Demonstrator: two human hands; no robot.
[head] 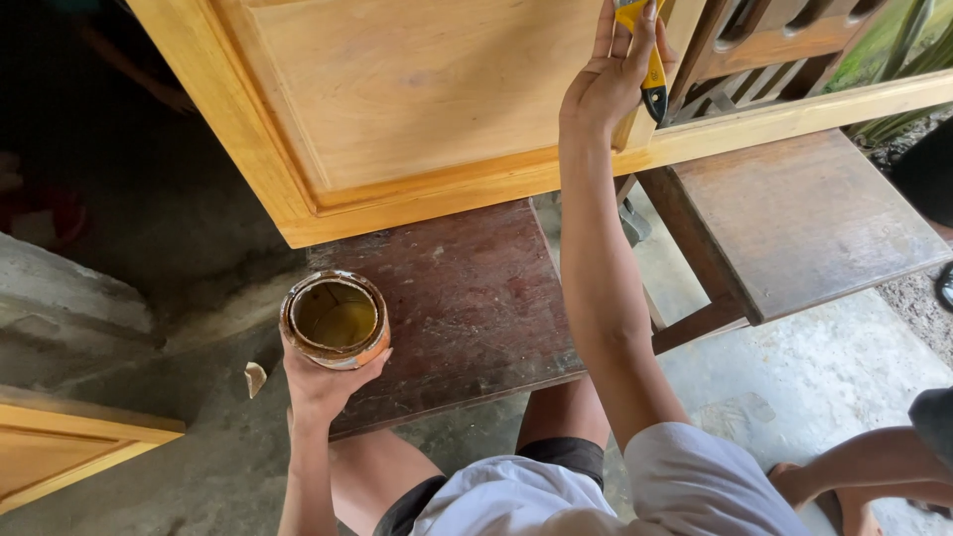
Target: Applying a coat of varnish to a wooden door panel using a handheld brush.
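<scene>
Landmark: the dark wooden surface point(467, 298). Its top is bare near the front edge, giving open passage there. At its far edge the pale wooden door panel point(397, 99) rests across it and blocks any reach beyond. Just off its left front corner, the open tin point(336, 320) held in the left hand point(323, 382) occupies the approach. To its right, a gap over the concrete floor point(824, 367) separates it from a second bench point(804, 218).

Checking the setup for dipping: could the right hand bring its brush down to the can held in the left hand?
Probably yes. The right hand holds the brush up at the wooden panel; the open can in the left hand sits uncovered, nothing between.
</scene>
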